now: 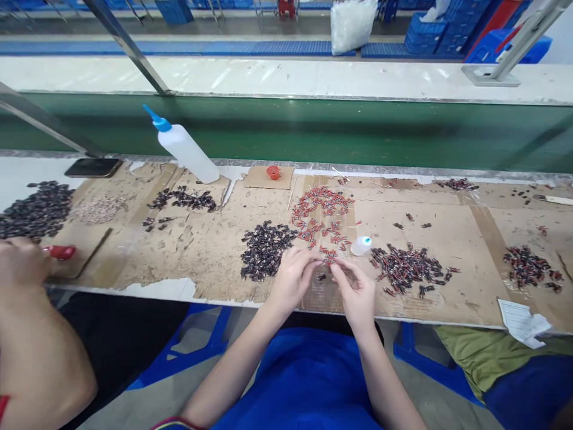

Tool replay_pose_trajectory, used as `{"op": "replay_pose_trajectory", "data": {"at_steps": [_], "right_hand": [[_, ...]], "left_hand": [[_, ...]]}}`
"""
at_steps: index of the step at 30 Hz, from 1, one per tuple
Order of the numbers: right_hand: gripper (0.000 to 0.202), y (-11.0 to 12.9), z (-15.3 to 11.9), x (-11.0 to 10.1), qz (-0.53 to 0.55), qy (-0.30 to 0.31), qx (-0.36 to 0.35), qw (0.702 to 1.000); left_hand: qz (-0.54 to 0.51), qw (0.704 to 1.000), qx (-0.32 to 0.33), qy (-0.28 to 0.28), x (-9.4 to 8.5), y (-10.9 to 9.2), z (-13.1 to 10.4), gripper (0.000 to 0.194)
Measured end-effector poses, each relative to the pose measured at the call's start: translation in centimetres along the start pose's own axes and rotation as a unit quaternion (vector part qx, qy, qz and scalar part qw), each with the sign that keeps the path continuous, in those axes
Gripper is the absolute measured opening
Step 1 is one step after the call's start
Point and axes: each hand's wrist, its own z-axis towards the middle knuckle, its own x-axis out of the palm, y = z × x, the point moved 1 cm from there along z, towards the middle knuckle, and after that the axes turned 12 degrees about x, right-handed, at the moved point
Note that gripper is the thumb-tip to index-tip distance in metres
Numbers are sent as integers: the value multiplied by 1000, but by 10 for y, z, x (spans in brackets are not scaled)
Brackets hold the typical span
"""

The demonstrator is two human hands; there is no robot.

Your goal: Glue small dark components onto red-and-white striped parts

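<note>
My left hand [295, 272] and my right hand [356, 286] are close together over the cardboard-covered bench, thumbs and fingertips pinched. Whatever they pinch is too small to make out. Just beyond the fingertips lies a scatter of small red parts [320, 203]. Left of my left hand is a heap of small black parts [266, 248]. To the right of my right hand sits a pile of black-and-red pieces [409, 267]. A small white bottle with a blue tip [360, 245] lies between that pile and the red parts. One black piece [321, 277] rests below my fingers.
A tall white squeeze bottle [188, 152] leans at the back left, near a phone [94, 168]. A red cap [273, 172] sits on cardboard. At left, a co-worker's hand [22, 260] is beside a red object [61, 252]. A green conveyor belt [313, 131] runs behind.
</note>
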Motion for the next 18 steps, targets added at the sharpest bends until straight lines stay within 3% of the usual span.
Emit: {"op": "replay_pose_trajectory", "data": {"at_steps": [4,9,12,18], "right_hand": [[25,-3,10,10,56,32,50,997],[24,-4,18,18,61,61,62,994],[28,-4,19,21,52,55,59,995],[35,-5,21,20,63,63,58,994]], "left_hand": [[46,998,32,-4,2,-5,-5,16],[51,998,-11,-22,-1,3,-9,18],[10,999,-40,-8,-4,9,-10,22],[1,999,-29,33,-4,13,-8,21]]}}
